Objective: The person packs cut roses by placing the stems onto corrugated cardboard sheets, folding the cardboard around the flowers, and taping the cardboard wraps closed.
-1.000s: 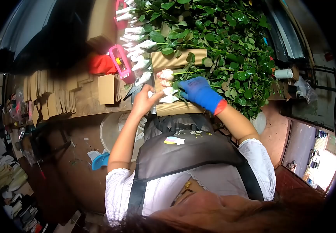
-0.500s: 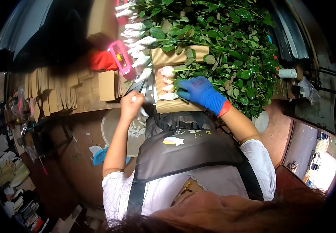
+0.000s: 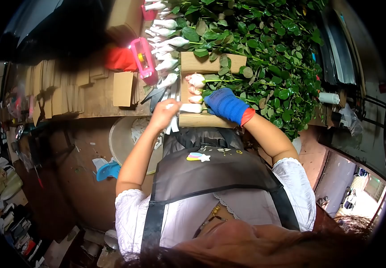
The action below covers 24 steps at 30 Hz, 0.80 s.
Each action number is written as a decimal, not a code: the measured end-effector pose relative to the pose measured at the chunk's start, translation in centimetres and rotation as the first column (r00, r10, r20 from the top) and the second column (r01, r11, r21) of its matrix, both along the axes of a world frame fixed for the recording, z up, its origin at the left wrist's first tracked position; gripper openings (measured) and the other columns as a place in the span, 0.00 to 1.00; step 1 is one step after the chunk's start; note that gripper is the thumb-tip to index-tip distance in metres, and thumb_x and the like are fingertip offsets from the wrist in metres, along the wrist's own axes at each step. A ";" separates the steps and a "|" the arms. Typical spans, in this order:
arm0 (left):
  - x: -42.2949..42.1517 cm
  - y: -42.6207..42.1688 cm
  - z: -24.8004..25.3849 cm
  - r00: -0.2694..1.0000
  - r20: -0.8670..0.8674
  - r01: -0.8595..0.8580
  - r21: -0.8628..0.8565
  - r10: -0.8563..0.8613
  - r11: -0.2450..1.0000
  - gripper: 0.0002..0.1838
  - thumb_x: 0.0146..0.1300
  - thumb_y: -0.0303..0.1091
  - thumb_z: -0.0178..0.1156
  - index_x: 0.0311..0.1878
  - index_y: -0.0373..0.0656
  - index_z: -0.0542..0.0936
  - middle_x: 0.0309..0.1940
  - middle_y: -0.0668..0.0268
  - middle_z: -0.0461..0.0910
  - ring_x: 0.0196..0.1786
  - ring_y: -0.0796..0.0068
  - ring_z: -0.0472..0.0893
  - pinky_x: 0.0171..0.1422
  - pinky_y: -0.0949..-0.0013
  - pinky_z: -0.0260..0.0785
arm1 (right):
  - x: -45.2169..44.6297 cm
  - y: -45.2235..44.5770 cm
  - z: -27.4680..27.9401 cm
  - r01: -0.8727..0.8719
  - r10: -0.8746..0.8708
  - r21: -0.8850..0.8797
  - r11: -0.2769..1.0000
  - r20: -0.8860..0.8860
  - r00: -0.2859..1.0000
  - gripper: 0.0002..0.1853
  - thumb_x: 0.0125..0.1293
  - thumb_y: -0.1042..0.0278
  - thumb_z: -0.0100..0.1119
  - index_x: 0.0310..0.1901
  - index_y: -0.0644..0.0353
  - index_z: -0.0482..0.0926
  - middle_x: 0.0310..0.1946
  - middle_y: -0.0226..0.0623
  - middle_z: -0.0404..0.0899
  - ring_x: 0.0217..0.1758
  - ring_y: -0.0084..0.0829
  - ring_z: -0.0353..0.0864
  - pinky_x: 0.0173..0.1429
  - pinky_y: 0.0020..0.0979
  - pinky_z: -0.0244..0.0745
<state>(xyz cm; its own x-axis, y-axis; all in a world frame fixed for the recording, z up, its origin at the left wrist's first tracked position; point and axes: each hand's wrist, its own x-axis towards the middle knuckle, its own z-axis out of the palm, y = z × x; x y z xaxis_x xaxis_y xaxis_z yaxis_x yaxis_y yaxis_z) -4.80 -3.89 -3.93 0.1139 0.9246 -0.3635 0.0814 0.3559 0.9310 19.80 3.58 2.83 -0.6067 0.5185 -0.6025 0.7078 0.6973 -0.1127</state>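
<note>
My left hand is bare, its fingers pinched on the end of a white net sleeve. That sleeve lies over the lowest rose head, in front of my right hand. My right hand, in a blue knitted glove, is closed around rose stems just behind the heads; its fingertips are partly hidden. Pale pink roses lie in a row above the sleeved one, on a sheet of corrugated cardboard. White strips hang beside my left hand. Dark scissors lie just beyond it.
Leafy rose stems are heaped at the right, with white-sleeved heads along their left side. A pink tape dispenser, a red cloth and cardboard pieces lie left. Below the table edge stands a round pale bin.
My left hand has moved right to the sleeve's end by the lowest rose. My right hand stays at the stems. The whole view has shifted slightly.
</note>
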 end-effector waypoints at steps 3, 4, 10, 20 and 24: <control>-7.0 -1.7 -0.3 0.974 -0.226 -0.006 -0.032 -0.001 0.999 0.14 0.68 0.43 0.63 0.37 0.41 0.86 0.28 0.64 0.83 0.32 0.73 0.80 0.43 0.69 0.72 | 0.3 0.0 0.8 0.030 -0.031 -0.033 0.999 -0.043 0.999 0.13 0.65 0.58 0.60 0.41 0.59 0.86 0.38 0.45 0.88 0.45 0.44 0.89 0.47 0.45 0.82; -8.9 -2.6 0.9 0.879 -0.449 0.100 -0.154 -0.160 0.983 0.14 0.66 0.46 0.65 0.39 0.43 0.86 0.32 0.63 0.85 0.36 0.68 0.82 0.46 0.67 0.72 | 0.2 0.1 1.1 0.029 -0.030 -0.050 0.998 -0.020 0.999 0.13 0.66 0.59 0.60 0.41 0.59 0.86 0.39 0.45 0.88 0.45 0.43 0.89 0.47 0.45 0.82; -6.6 -3.0 1.2 0.611 -0.722 0.397 -0.076 -0.325 0.914 0.16 0.64 0.46 0.66 0.45 0.44 0.82 0.42 0.59 0.83 0.51 0.55 0.80 0.56 0.55 0.71 | -1.2 0.1 0.3 -0.146 0.148 -0.025 0.989 0.111 0.983 0.10 0.68 0.63 0.59 0.44 0.54 0.87 0.41 0.41 0.88 0.47 0.40 0.89 0.46 0.44 0.81; 0.0 3.7 -0.8 0.926 -0.108 0.377 0.216 -0.362 0.901 0.41 0.59 0.41 0.74 0.72 0.43 0.65 0.67 0.54 0.63 0.73 0.56 0.63 0.78 0.59 0.56 | -1.0 0.6 2.4 -0.057 0.066 -0.098 0.994 0.086 0.994 0.12 0.66 0.61 0.60 0.48 0.52 0.86 0.42 0.42 0.88 0.47 0.42 0.88 0.48 0.44 0.81; -1.0 3.5 -1.9 0.883 -0.228 0.466 0.327 -0.410 0.822 0.42 0.60 0.35 0.71 0.76 0.47 0.63 0.70 0.54 0.62 0.76 0.56 0.61 0.80 0.58 0.54 | 0.8 0.3 2.0 0.045 -0.052 -0.087 0.995 -0.088 0.995 0.15 0.65 0.51 0.60 0.45 0.48 0.85 0.36 0.43 0.86 0.43 0.45 0.87 0.50 0.45 0.79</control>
